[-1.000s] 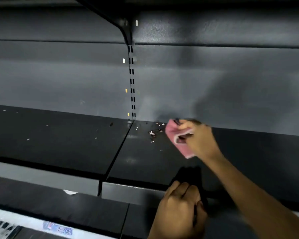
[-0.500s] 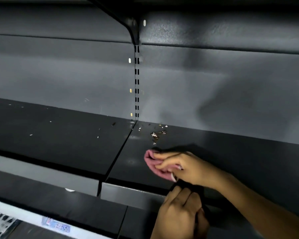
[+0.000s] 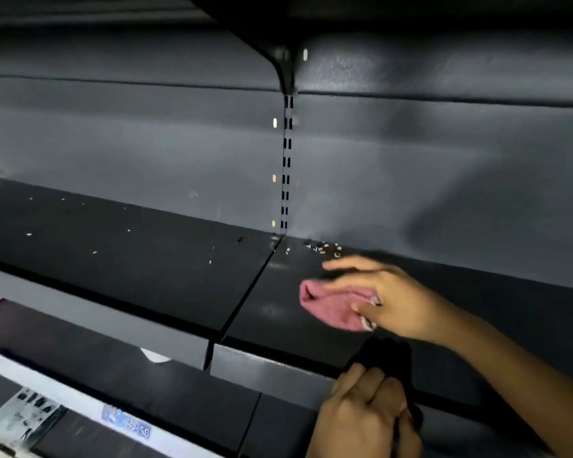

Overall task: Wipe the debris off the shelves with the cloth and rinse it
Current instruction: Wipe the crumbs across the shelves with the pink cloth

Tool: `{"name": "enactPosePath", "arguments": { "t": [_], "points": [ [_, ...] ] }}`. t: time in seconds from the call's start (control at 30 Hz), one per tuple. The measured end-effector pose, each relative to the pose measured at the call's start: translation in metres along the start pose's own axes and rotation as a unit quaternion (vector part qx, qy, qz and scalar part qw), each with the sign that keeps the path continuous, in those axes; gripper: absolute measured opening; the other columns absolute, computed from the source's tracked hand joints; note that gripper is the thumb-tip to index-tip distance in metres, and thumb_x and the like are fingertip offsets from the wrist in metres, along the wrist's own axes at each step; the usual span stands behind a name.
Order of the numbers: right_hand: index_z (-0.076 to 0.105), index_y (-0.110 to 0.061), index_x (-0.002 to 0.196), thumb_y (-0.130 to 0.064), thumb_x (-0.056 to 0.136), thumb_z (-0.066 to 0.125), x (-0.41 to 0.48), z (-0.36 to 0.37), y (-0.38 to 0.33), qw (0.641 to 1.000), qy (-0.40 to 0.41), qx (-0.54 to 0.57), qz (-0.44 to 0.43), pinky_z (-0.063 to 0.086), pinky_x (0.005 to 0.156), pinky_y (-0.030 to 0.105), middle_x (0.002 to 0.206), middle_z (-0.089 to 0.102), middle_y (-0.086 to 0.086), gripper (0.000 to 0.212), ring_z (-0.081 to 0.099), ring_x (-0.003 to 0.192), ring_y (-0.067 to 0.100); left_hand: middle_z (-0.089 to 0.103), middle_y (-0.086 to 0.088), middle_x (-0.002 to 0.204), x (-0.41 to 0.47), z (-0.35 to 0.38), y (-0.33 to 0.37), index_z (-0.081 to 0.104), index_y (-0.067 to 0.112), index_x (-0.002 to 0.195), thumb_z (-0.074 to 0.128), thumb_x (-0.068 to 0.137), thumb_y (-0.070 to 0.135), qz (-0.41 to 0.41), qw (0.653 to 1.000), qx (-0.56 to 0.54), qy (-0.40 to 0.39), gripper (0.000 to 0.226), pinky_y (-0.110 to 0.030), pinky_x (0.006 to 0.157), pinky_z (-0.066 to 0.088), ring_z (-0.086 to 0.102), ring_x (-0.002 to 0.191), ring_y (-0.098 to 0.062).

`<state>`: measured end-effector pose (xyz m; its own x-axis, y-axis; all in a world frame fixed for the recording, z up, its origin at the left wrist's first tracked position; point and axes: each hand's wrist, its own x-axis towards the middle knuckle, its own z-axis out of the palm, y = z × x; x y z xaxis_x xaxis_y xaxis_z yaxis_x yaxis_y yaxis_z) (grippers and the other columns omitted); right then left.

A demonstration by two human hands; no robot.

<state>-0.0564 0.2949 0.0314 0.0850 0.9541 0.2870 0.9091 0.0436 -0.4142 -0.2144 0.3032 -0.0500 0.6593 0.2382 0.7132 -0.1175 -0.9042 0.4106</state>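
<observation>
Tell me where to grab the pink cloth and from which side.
Pinch the pink cloth at its bunched right end, coming from above and the right: it lies flat on the shelf, and the right hand is at that end.

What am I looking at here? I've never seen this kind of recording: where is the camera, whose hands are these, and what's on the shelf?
There is no machine here. A person works with bare hands, and the one picture comes from a camera worn on the head, looking forward and down. The right hand holds a pink cloth on a dark shelf. Beyond it, by the back wall, lies a small heap of debris. Pale specks dot the shelf section to the left. The left hand, low in the picture at the shelf's front edge, is curled round a dark thing too dim to identify.
</observation>
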Motion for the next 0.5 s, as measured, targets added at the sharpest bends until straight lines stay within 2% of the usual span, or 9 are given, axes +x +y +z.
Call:
{"name": "enactPosePath", "arguments": {
  "t": [0.07,0.17,0.27,0.33,0.43,0.5],
  "points": [
    [0.064,-0.025,0.115,-0.004,0.076,0.063,-0.026,0.006,-0.001,0.999,-0.039,0.027,-0.002,0.031,0.099,0.003,0.126,0.053,-0.018,0.045,0.047,0.118,-0.009,0.062,0.002,0.080,-0.001,-0.005,0.003,0.062,0.016,0.070,0.056,0.069,0.021,-0.007,1.000,-0.002,-0.006,0.008,-0.020,0.066,0.052,0.062,0.080,-0.018],
    [0.064,-0.029,0.115,-0.013,0.076,0.067,-0.050,0.015,0.007,0.997,-0.046,0.038,0.052,0.033,0.102,0.007,0.129,0.053,-0.017,0.042,0.046,0.120,-0.010,0.064,0.002,0.082,0.002,-0.018,-0.005,0.058,0.018,0.077,0.050,0.076,0.024,-0.034,0.999,-0.006,-0.028,0.010,-0.022,0.068,0.050,0.059,0.082,-0.017],
    [0.059,-0.036,0.119,-0.010,0.079,0.066,-0.055,0.017,0.012,0.993,-0.029,0.013,0.112,0.032,0.106,0.011,0.134,0.048,-0.023,0.048,0.039,0.123,-0.014,0.059,0.001,0.071,0.002,-0.042,-0.035,0.053,0.018,0.073,0.045,0.080,0.029,-0.078,0.996,0.032,-0.039,0.016,-0.030,0.058,0.050,0.058,0.072,-0.020],
    [0.059,-0.036,0.119,-0.005,0.079,0.065,-0.048,0.019,0.006,0.991,-0.018,0.013,0.134,0.032,0.103,0.006,0.135,0.049,-0.023,0.050,0.040,0.123,-0.014,0.057,-0.001,0.067,0.000,-0.064,-0.060,0.051,0.017,0.071,0.042,0.082,0.031,-0.100,0.993,0.058,-0.031,0.020,-0.033,0.057,0.047,0.058,0.069,-0.023],
    [0.063,-0.032,0.116,0.000,0.076,0.061,-0.022,0.031,-0.011,0.989,-0.035,0.007,0.144,0.036,0.103,0.011,0.135,0.051,-0.019,0.052,0.045,0.123,-0.009,0.055,-0.001,0.063,-0.002,-0.093,-0.088,0.051,0.015,0.068,0.043,0.081,0.030,-0.104,0.990,0.096,-0.020,0.022,-0.029,0.055,0.037,0.057,0.061,-0.024],
    [0.066,-0.026,0.111,0.002,0.073,0.057,0.003,0.042,-0.023,0.988,-0.058,-0.005,0.143,0.036,0.098,0.007,0.133,0.055,-0.015,0.048,0.049,0.120,-0.004,0.056,-0.003,0.064,-0.001,-0.102,-0.094,0.053,0.015,0.067,0.045,0.081,0.030,-0.079,0.992,0.098,-0.033,0.022,-0.030,0.057,0.038,0.057,0.061,-0.025]
  ]
}}
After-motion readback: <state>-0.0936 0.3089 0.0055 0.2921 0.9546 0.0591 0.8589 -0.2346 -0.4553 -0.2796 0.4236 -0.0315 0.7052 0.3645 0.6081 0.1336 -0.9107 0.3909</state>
